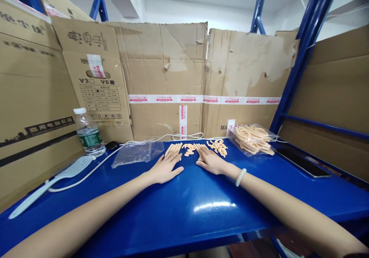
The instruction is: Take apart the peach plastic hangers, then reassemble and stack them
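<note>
One blue table [213, 223] carries a filled clear bag [253, 139] toward the right. Left hand [165, 168] and right hand [212, 162] lie palm down, outstretched, grasping nothing, each over a row of pale sticks [173, 148]. Curved pieces [188, 149] lie between the hands and beside the right one.

We've got a blue worktop [213, 190], peach-beige pcs [219, 148], a white cable [83, 177] & a pale-blue brush [75, 168]. Our btl [87, 121] has a green label [91, 138] & white cap [80, 111]; our brown cardboard [150, 73] has blk print, our white tape [170, 99] repeating red marks.
</note>
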`<state>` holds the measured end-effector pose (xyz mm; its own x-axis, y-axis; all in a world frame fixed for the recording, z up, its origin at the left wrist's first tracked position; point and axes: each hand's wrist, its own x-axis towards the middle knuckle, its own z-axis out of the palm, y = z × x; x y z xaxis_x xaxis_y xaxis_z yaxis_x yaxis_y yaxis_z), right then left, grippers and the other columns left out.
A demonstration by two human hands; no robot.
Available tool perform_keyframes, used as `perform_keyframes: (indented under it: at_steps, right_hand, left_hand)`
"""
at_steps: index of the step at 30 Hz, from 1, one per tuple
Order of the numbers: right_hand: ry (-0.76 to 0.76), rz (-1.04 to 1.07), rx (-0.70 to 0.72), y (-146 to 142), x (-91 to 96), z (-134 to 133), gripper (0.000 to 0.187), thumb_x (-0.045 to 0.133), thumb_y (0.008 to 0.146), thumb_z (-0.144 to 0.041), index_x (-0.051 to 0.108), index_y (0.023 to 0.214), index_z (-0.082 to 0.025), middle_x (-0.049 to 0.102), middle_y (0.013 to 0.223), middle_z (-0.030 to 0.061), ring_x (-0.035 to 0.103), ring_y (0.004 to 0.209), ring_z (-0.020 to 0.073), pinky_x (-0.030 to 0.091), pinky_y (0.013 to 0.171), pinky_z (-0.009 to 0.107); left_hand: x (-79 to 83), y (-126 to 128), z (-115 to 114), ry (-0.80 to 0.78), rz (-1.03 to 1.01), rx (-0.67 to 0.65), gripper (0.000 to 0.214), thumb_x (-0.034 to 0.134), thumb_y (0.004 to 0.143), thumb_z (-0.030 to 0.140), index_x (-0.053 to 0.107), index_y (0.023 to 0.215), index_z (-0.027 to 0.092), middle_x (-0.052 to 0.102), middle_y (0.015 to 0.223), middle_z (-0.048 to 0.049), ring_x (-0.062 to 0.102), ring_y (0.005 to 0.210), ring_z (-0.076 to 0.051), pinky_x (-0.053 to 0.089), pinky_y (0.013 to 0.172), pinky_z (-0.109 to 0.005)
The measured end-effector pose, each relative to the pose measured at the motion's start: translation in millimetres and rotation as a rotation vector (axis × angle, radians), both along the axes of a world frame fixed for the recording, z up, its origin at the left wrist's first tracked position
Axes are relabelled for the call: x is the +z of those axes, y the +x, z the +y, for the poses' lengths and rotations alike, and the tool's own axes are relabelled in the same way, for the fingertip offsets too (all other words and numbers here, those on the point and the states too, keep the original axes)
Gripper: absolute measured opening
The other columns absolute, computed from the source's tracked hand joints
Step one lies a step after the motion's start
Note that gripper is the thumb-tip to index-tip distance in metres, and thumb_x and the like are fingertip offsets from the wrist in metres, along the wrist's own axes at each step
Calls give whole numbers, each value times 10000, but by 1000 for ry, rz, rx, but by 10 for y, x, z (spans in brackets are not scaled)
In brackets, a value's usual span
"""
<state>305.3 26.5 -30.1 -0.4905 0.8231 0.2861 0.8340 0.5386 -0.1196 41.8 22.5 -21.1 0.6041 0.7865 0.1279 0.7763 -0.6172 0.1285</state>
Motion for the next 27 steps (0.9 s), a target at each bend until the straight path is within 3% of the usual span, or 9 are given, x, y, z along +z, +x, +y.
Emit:
perform_keyframes:
  at_steps: [3, 8, 11, 17, 23, 27]
  right_hand:
    - [6, -11, -44, -21, -68, 93, 554, 415, 986, -398, 382, 1438, -79, 365, 1497, 229, 303, 1410, 333, 272, 1143, 508]
    - [43, -1, -100, -15, -25, 292, 430, 567, 941, -355, 498, 1339, -210, 446, 1442, 109, 463, 1279, 300, 372, 1047, 568]
    - [62, 14, -116, -24, -8, 302, 429, 568, 940, -350, 499, 1337, -206, 449, 1440, 112, 462, 1282, 301, 376, 1046, 564]
    - [129, 44, -76, 5, -29, 36, 559, 417, 970, -324, 337, 1466, -79, 355, 1516, 205, 272, 1429, 304, 238, 1166, 482]
    - [193, 90, -16, 95, -55, -81, 478, 391, 970, -335, 469, 1373, -91, 489, 1416, 206, 362, 1379, 319, 285, 1130, 537]
    - [221, 128, 20, 87, -49, -46, 404, 419, 961, -311, 528, 1307, -133, 556, 1332, 185, 445, 1304, 316, 325, 1095, 551]
  left_hand:
    - [15, 17, 31, -52, 20, 15, 718, 303, 933, 649, 270, 1513, 228, 184, 1593, -94, 141, 1470, -328, 192, 1137, -608]
    - [62, 45, 89, -78, 23, 37, 746, 318, 921, 659, 278, 1511, 204, 178, 1591, -106, 120, 1471, -329, 169, 1148, -593]
    - [54, 61, 105, -63, 2, 43, 724, 339, 925, 638, 294, 1504, 205, 183, 1591, -110, 117, 1471, -327, 165, 1150, -589]
    - [-24, 6, 13, 43, -98, 50, 643, 369, 957, 523, 295, 1495, 178, 218, 1584, -141, 155, 1469, -317, 204, 1141, -593]
    - [-31, -102, -118, 157, -164, -50, 527, 476, 935, 380, 425, 1405, 148, 421, 1500, -149, 351, 1407, -261, 287, 1161, -449]
    - [9, -112, -173, 222, -192, -84, 402, 490, 920, 267, 512, 1306, 158, 529, 1395, -133, 457, 1317, -255, 364, 1116, -438]
